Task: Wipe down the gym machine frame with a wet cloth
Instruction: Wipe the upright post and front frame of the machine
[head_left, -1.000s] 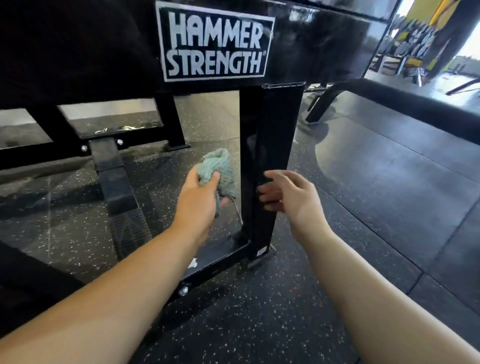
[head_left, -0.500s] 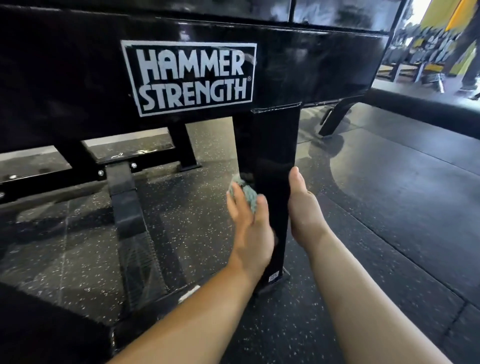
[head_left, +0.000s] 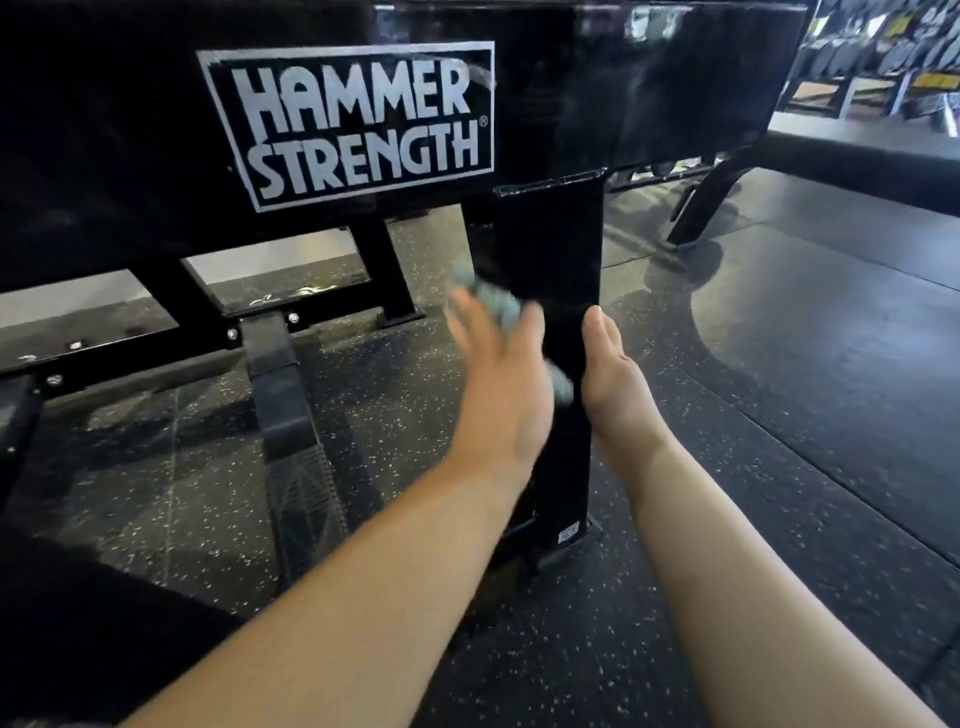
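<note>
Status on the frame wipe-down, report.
Left hand flat, pressing cloth on upright post. Right hand against post's right side, fingers hidden. Nothing blocking.

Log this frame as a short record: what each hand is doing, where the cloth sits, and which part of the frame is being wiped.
left hand: presses cloth against upright post, blurred
cloth: teal, under the palm, on post's left side
right hand: against post's right edge, thumb up, fingers hidden
label: Hammer Strength, on crossbeam above

Left hand (head_left: 498, 400) with cloth (head_left: 500, 305) (blurred) against frame post (head_left: 550, 244), right hand (head_left: 615, 384) opposite
</note>
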